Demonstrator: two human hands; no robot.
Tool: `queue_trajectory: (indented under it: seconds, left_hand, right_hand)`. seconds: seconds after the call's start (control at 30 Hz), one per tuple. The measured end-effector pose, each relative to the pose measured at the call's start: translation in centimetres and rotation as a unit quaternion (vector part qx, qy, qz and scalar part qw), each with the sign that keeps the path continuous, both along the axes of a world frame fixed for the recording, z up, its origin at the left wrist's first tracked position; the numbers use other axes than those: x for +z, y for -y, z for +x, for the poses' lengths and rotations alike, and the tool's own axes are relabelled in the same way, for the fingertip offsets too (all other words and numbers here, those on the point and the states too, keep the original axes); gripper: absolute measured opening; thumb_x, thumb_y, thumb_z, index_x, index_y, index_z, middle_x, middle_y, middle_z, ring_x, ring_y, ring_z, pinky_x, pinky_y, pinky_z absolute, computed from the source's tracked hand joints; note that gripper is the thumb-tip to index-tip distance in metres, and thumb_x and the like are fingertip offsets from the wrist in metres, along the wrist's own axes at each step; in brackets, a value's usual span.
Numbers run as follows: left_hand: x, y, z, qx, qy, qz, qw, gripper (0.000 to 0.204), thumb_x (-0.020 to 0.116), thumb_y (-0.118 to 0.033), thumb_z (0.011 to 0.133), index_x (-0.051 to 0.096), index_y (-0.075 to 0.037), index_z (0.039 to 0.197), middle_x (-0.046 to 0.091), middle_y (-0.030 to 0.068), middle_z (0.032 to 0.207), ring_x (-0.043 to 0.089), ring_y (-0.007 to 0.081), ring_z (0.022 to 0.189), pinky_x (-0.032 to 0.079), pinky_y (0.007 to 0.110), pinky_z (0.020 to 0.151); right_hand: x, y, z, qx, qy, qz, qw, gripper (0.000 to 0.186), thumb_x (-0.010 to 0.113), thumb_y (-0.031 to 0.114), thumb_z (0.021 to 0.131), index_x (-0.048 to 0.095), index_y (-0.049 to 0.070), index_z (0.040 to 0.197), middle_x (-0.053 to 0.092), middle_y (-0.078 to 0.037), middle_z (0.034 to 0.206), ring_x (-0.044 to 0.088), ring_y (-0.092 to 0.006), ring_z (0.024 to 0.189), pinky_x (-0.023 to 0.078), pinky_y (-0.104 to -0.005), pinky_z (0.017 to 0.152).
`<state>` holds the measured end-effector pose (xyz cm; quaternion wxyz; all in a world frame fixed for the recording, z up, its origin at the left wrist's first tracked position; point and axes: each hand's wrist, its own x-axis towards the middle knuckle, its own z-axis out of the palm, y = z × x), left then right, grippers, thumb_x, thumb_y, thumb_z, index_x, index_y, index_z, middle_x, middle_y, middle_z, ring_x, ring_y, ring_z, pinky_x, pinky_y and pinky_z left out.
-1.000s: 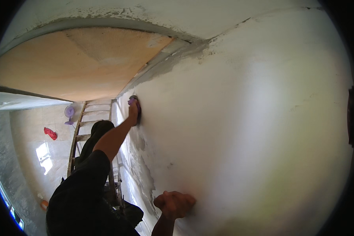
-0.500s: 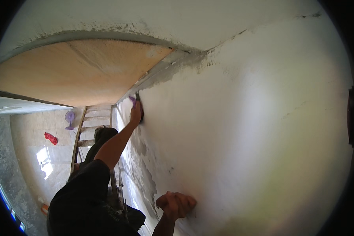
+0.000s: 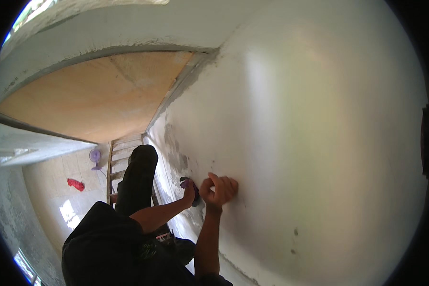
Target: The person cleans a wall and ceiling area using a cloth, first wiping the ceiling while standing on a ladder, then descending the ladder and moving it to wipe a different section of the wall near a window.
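Observation:
A dark, flat hand tool with a purple handle [image 3: 183, 185] is gripped by my left hand [image 3: 189, 194]. It lies against the pale plastered wall [image 3: 252, 157], beside grey, uneven patches. Its working face is hidden, so I cannot tell its exact kind. Just to the right, my right hand [image 3: 219, 189] is curled into a loose fist at the wall's surface, with nothing visible in the fingers. The two hands are close together but apart.
A wooden ladder [image 3: 111, 164] stands below me beside the wall. On the tiled floor are a purple fan [image 3: 95, 157] and a red item [image 3: 76, 184]. An orange-tan panel [image 3: 100, 93] is set in a recess at the upper left.
My left hand has come down the wall with the purple-handled tool, close to my right hand. The right hand remains a fist at the wall. The view has shifted.

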<state>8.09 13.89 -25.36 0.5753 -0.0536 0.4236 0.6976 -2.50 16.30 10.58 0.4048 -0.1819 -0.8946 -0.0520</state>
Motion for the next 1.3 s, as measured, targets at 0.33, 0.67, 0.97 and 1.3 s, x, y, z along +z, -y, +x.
queue_trajectory:
  seconds: [0.33,0.67,0.97,1.3]
  left_hand:
    - [20.0,8.9,-2.7,-0.224,0.172,-0.030,0.959,0.030,0.042,-0.040,0.097,0.051,-0.011,0.098,0.057,0.0036,0.087,0.056,0.0140,0.080,0.049,0.030,0.071]
    - [22.6,15.6,2.3,-0.444,-0.085,0.096,0.887,0.039,0.051,-0.029,0.095,0.048,-0.006,0.126,0.056,0.0051,0.111,0.054,0.0134,0.101,0.044,0.028,0.089]
    - [20.9,16.5,0.0,-0.390,-0.606,0.203,0.663,0.034,0.057,-0.031,0.091,0.059,-0.001,0.105,0.063,0.0207,0.100,0.061,0.0326,0.097,0.047,0.035,0.080]
    - [16.0,16.5,-2.4,-0.497,-0.600,0.141,0.611,0.042,0.053,-0.043,0.092,0.056,-0.007,0.113,0.070,0.0113,0.091,0.068,0.0315,0.083,0.051,0.038,0.076]
  right_hand:
    - [-10.3,17.3,16.0,-0.326,-0.270,-0.406,0.810,0.013,0.059,-0.002,0.082,0.063,0.001,0.094,0.065,-0.008,0.078,0.061,-0.0154,0.066,0.049,-0.0275,0.063]
    - [-9.1,24.3,20.8,-0.281,-0.565,-0.588,0.506,0.058,0.057,0.029,0.092,0.033,0.006,0.140,0.045,-0.015,0.130,0.047,-0.0241,0.117,0.046,-0.0359,0.090]
    - [-13.4,24.5,19.6,-0.147,-0.630,-0.614,0.452,0.053,0.055,0.035,0.094,0.039,0.005,0.134,0.054,-0.010,0.118,0.055,-0.0162,0.104,0.046,-0.0281,0.087]
    - [-15.8,25.4,20.7,-0.290,-0.594,-0.576,0.481,0.049,0.072,0.026,0.082,0.054,0.004,0.122,0.061,-0.007,0.100,0.057,-0.0113,0.088,0.047,-0.0241,0.076]
